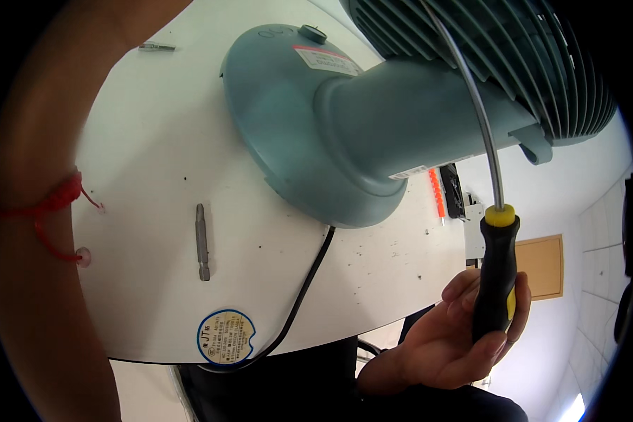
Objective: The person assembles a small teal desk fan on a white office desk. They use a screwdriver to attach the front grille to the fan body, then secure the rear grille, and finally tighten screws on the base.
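My right hand (443, 337) is closed around the black and yellow handle of a screwdriver (498, 281). Its long metal shaft runs up in front of the ribbed grille of a grey-green fan (373, 119). Where the tip ends is cut off by the upper edge. The fan has a round base, a thick neck and a knob on the base. Along the left side, my left arm (35, 281) with a red string bracelet (56, 193) curves up to the top edge. The fingers of that hand lie outside the picture.
On the white table (148, 162) lie a loose screwdriver bit (202, 243), a small metal piece (157, 47) and a round label disc (225, 337). A black cord (306, 285) trails from the fan's base over the table edge. An orange strip (437, 191) lies beyond the fan.
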{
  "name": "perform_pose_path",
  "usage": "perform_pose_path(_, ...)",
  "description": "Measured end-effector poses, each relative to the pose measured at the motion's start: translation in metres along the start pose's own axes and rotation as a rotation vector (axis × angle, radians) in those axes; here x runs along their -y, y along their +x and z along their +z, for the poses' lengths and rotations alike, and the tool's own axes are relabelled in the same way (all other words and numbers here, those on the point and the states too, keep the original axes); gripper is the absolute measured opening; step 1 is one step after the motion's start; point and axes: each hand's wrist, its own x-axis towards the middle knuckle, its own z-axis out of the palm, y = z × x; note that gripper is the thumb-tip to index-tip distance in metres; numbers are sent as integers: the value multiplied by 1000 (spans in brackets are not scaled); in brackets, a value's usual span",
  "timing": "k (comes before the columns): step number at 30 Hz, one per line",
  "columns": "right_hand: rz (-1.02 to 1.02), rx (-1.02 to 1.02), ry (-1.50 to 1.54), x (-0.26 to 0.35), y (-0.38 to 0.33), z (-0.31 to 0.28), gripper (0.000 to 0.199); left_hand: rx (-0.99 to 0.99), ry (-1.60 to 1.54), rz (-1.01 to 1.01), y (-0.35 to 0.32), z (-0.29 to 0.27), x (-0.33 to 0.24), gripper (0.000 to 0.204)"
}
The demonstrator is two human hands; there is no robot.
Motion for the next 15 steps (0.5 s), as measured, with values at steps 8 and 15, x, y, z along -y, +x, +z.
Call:
perform_pose_path(8, -33, 34, -47, -1, 0, -1, 58, 105, 111, -164, 2, -40, -61, 50)
perform_pose_path(15, -11, 9, -89, 0, -3, 2, 57, 124, 80, -204, -5, -52, -78, 45)
